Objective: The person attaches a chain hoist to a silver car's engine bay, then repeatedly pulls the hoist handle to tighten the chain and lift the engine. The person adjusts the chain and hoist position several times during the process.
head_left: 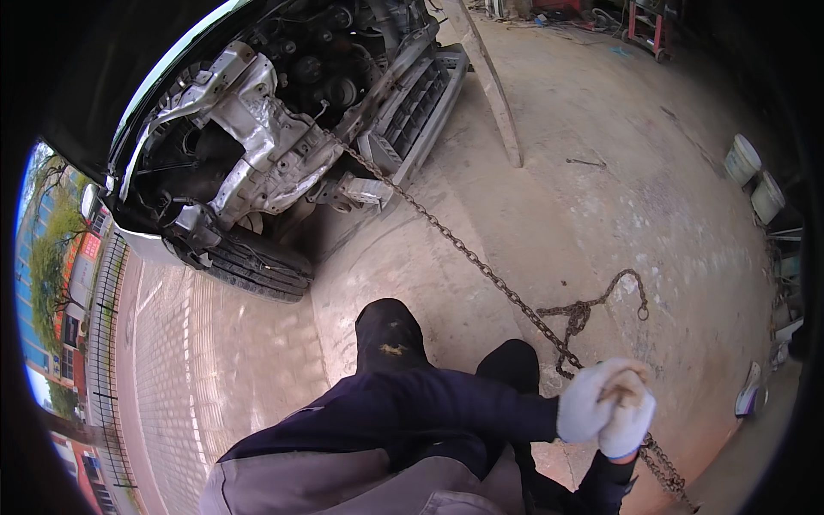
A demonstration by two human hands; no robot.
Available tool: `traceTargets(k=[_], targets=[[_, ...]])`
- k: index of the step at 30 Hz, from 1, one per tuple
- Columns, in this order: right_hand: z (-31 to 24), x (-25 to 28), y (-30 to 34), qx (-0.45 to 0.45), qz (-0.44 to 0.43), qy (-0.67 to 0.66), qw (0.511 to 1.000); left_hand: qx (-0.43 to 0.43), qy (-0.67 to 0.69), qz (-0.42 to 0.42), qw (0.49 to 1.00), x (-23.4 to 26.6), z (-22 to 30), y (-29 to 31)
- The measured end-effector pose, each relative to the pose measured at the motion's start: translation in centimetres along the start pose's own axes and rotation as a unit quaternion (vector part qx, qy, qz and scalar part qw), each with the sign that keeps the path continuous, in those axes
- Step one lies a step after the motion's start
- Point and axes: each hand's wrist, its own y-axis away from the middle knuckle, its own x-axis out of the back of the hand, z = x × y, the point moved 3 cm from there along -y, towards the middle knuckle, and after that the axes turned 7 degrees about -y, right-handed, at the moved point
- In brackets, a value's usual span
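Note:
My left hand (581,407) and my right hand (628,422) meet at the lower right, both in white, soiled gloves. Their fingers are closed and overlap; whatever is between them is hidden. A rusty metal chain (469,256) stretches from the bare metal front of a car (266,150), passes out of sight behind the gloves, and comes out below them toward the lower right. Just above my hands a tangled stretch of chain (578,319) hangs on or lies against the line, its loose end finishing in a ring (643,314) over the floor.
A wooden plank (491,86) leans near the stripped car. The front tyre (257,268) is close to my left. A thin metal tool (585,162) lies on the concrete. Two white buckets (755,178) stand at the right, and a red stand (647,30) is far back.

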Motion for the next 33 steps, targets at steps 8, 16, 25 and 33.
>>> traceTargets(k=[8, 16, 25, 33], targets=[[4.8, 12.4, 3.1, -0.113, 0.457, -0.441, 0.764, 0.053, -0.205, -0.162, 0.964, -17.3, 3.5, -6.2], [1.3, 8.2, 1.3, -0.034, 0.355, -0.375, 0.856, -0.004, -0.078, -0.201, 0.977, -9.6, 2.9, -5.7], [-0.9, -14.0, -5.3, 0.019, -0.074, 0.118, 0.990, 0.101, -0.045, 0.081, 0.991, 13.1, -4.2, 2.6], [-0.2, 1.0, 0.1, 0.019, 0.050, 0.014, 0.998, -0.074, -0.029, -0.061, 0.995, -0.1, 0.1, -1.4]])
